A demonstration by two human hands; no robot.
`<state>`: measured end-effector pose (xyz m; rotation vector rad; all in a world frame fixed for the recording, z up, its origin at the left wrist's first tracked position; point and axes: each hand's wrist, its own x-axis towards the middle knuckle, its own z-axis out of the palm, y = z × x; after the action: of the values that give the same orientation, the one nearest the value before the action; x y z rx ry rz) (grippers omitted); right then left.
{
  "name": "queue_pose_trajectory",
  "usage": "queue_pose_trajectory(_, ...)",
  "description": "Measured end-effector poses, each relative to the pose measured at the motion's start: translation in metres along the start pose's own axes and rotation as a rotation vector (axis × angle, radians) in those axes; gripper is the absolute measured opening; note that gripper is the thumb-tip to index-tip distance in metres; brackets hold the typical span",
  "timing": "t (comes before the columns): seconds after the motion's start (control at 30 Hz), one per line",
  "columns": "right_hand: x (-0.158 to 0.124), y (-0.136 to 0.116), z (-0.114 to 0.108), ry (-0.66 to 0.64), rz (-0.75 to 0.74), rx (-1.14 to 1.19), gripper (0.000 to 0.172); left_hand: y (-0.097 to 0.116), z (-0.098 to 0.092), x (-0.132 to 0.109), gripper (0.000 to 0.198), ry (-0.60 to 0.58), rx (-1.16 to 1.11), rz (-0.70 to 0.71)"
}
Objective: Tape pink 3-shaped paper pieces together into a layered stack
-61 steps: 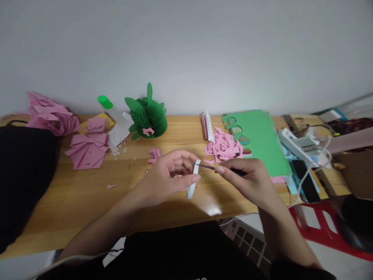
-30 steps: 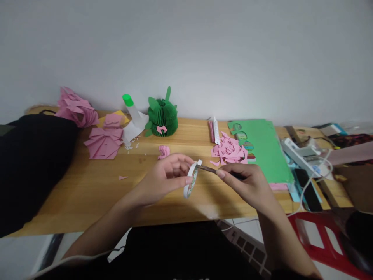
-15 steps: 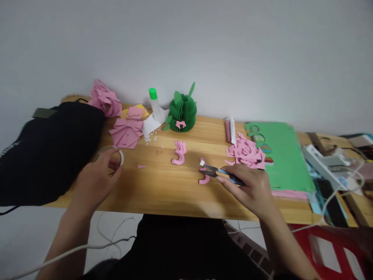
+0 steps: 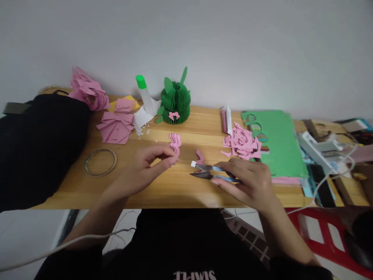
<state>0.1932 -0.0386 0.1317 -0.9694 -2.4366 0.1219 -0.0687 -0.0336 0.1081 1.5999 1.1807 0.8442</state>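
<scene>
My right hand point(image 4: 247, 181) grips thread snips point(image 4: 205, 171) with bluish handles and dark blades, the blades spread apart. A tiny white square point(image 4: 193, 164) clings to the tip of the upper blade. Under and behind the blades lies a curved pink paper piece point(image 4: 199, 156), partly covered. My left hand point(image 4: 151, 165), slightly blurred, has thumb and forefinger tips brought together, and I see nothing between them. Those tips are in front of a small stack of wavy pink paper pieces point(image 4: 175, 139); whether they touch it I cannot tell. A tape roll point(image 4: 100, 174) lies flat at the left.
A green paper figure point(image 4: 176, 101) with a pink bow stands at the back, beside a glue stick point(image 4: 145, 95). Pink folded paper point(image 4: 116, 128) and a black bag point(image 4: 43, 147) occupy the left. Pink scraps point(image 4: 243, 144) and green sheets point(image 4: 284, 144) lie to the right.
My left hand has let go of the tape roll, which now lies on the table, and has moved right towards the snips. The view has shifted slightly; the right hand still holds the snips.
</scene>
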Motion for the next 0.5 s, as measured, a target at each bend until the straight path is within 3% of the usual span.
queue_pose_trajectory(0.2,-0.009,0.004,-0.008,0.006,0.017,-0.030,0.029,0.020,0.019,0.021,0.013,-0.149,-0.032,0.056)
queue_pose_trajectory(0.5,-0.024,0.019,-0.008,0.039,0.025,-0.021,0.029,0.030,0.032,0.039,0.011,-0.192,-0.006,0.036)
